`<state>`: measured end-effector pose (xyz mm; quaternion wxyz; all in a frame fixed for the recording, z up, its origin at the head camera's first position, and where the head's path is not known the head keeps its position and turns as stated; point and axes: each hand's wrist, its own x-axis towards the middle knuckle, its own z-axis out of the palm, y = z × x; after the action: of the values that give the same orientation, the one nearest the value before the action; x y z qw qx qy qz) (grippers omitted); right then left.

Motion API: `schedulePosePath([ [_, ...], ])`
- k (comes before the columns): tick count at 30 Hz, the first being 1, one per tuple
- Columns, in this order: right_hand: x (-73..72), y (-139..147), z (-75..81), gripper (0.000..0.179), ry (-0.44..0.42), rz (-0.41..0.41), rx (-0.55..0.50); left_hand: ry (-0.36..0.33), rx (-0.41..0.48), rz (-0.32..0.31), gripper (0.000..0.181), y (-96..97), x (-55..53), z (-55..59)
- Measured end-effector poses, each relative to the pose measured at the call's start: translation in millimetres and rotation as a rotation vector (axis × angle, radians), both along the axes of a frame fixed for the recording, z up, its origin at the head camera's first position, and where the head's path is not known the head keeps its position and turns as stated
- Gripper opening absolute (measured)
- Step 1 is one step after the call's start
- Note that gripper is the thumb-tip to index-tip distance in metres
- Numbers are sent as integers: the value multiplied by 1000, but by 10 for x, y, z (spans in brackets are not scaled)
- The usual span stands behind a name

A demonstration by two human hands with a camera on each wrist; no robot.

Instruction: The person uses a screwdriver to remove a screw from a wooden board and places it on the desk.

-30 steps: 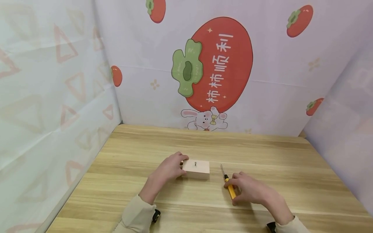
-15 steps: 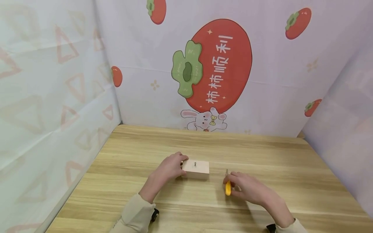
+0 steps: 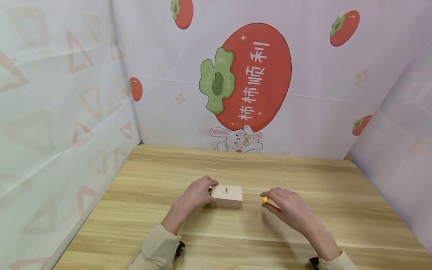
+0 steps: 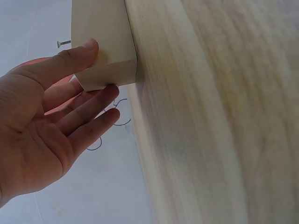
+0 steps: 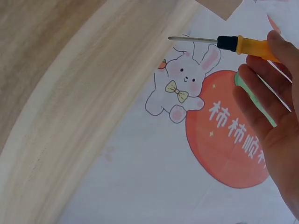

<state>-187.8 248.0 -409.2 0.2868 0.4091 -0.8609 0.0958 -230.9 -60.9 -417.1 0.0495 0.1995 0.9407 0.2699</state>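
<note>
A pale wooden block [image 3: 229, 194] lies on the table, and a screw [image 3: 226, 189] stands upright from its top face. My left hand [image 3: 195, 195] grips the block's left end, thumb on the near side and fingers at the far side. In the left wrist view the screw [image 4: 64, 44] juts out clear of the block [image 4: 105, 37]. To the right of the block, my right hand [image 3: 287, 208] pinches a yellow-handled screwdriver [image 3: 265, 200], held upright with its tip down. The right wrist view shows the whole screwdriver [image 5: 252, 47], its metal shaft pointing at the table, apart from the block.
The wood-grain table [image 3: 162, 240] extends around both hands. A white backdrop with a large red persimmon [image 3: 266, 75] and a rabbit print rises at the table's far edge. Patterned sheets hang along the left [image 3: 60, 131] and right sides.
The screwdriver has swung from lying slanted in the right hand to upright, tip down, and the right hand has risen a little. My left hand has stayed on the block.
</note>
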Motion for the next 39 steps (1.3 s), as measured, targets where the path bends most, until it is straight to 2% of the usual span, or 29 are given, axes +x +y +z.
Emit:
schedulePosePath([
  [4,-4,-18,50,43,3,-8,-73,-4,27,-7,57,-17,-4,-14],
  [12,-19,-169,202,44,17,-17,-200,-19,85,-12,58,-57,-35,-69],
  [18,-71,-320,296,43,4,13,-254,-26,127,-20,59,-71,-49,-94],
  [28,-140,-533,383,54,-37,55,-322,-33,167,-14,59,-85,-79,-135],
  [35,-197,-650,424,56,-76,67,-343,-42,189,-6,58,-89,-77,-111],
  [39,-244,-757,458,57,-61,76,-366,-46,195,-1,58,-98,-78,-113],
])
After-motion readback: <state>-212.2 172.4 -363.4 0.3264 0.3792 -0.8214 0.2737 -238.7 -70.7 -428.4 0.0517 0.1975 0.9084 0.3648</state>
